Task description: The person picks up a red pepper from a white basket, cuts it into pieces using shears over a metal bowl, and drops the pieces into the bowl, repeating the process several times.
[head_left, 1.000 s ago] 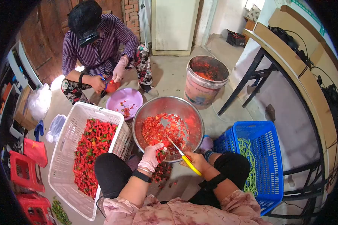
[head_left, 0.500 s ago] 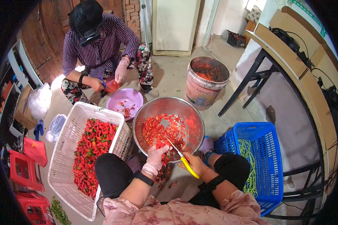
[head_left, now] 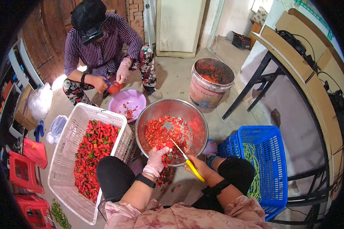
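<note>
My left hand (head_left: 155, 161), in a clear glove, is closed on red peppers (head_left: 165, 148) over the near rim of a steel bowl (head_left: 200, 126). Cut red pepper pieces (head_left: 156, 131) lie in that bowl. Yellow-handled scissors (head_left: 195, 170) are in my bare right hand (head_left: 199, 167), their blades pointing up and left over the bowl beside the peppers. A white crate (head_left: 59, 168) of whole red and some green peppers (head_left: 96, 149) stands to the left of my left hand.
Across from me a person (head_left: 103, 49) holds blue-handled scissors and something red over a pink basin (head_left: 139, 100). A pink bucket (head_left: 206, 91) stands behind the bowl. At right are a blue crate (head_left: 269, 164) with long green beans (head_left: 251, 164) and a table (head_left: 313, 91). Red stools (head_left: 23, 173) stand left.
The peppers in my left hand have shifted, with more red showing beside the fingers. My left hand is turned slightly and the scissors have moved slightly right. The other person's hands have moved a little.
</note>
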`<state>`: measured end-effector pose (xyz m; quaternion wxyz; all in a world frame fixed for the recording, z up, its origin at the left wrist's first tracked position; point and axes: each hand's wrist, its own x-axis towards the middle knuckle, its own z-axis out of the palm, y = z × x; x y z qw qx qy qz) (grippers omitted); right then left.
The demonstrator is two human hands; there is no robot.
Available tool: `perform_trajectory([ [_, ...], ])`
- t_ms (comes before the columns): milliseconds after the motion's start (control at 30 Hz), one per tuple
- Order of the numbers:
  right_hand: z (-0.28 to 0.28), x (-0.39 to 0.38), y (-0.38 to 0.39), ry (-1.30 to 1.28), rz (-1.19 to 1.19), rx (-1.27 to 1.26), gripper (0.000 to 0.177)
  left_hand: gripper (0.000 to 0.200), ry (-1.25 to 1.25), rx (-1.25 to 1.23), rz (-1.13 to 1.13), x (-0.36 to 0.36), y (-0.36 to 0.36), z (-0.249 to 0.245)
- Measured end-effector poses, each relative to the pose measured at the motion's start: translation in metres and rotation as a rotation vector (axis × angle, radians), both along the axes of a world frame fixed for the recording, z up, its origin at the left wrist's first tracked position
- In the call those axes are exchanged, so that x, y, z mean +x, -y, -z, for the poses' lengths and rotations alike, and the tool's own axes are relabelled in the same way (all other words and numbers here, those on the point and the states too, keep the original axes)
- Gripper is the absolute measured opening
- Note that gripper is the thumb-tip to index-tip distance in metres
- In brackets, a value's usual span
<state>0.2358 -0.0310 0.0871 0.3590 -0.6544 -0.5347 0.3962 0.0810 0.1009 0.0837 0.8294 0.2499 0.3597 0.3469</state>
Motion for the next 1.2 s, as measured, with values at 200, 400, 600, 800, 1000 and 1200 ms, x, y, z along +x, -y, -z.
perform_trajectory([
  [200,-0.027,-0.006,0.001,0.101,-0.069,0.048,0.045,0.014,-0.043,0.092,0.017,0.0,0.001,0.0],
  [400,-0.022,-0.008,0.0,0.061,-0.106,-0.069,0.044,0.01,-0.243,0.283,0.029,0.003,0.005,-0.002],
  [600,-0.03,-0.018,0.001,0.096,-0.015,-0.086,0.04,0.008,-0.273,0.274,-0.006,0.005,0.006,-0.001],
  [800,-0.026,-0.022,0.0,0.146,0.057,-0.051,0.039,0.007,-0.307,0.271,0.01,0.005,0.009,-0.003],
  [1000,-0.025,-0.019,-0.001,0.164,0.058,-0.052,0.039,0.005,-0.253,0.14,0.0,0.007,0.005,0.002],
  [1200,-0.014,-0.015,0.001,0.258,0.054,-0.034,0.041,0.008,-0.169,0.112,-0.017,0.008,0.002,0.007],
])
